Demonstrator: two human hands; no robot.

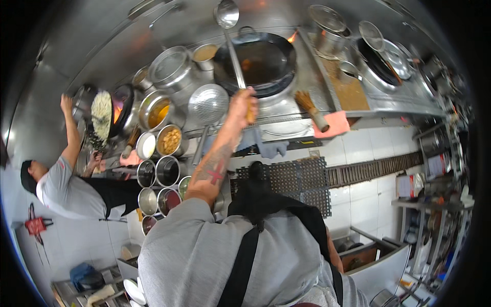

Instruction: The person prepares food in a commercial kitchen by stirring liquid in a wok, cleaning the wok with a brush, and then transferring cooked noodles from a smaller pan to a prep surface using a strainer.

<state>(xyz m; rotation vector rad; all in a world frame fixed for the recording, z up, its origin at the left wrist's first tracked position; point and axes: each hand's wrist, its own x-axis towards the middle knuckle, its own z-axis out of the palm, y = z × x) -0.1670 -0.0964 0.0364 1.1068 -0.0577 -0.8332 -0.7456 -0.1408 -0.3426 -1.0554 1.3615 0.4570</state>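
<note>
My left hand [241, 106] is closed around the wooden end of a long-handled ladle [236, 64]. The ladle points away from me, its round metal bowl beyond the far left rim of a large black wok [223, 77]. Dark, shiny liquid [263, 59] lies in the wok, and its handle crosses over the left side of it. Just left of my wrist rests a perforated skimmer [208, 102]. My right arm hangs at my side; only a strip of it shows, and that hand is hidden.
Flame [292, 38] shows at the wok's right rim. A bamboo brush [311, 110] and pink cloth [335, 124] lie at the counter edge. Several pots and containers [169, 140] stand left. A co-worker [76, 189] tilts a pan of pale food [101, 115]. Black mats [296, 176] cover the floor.
</note>
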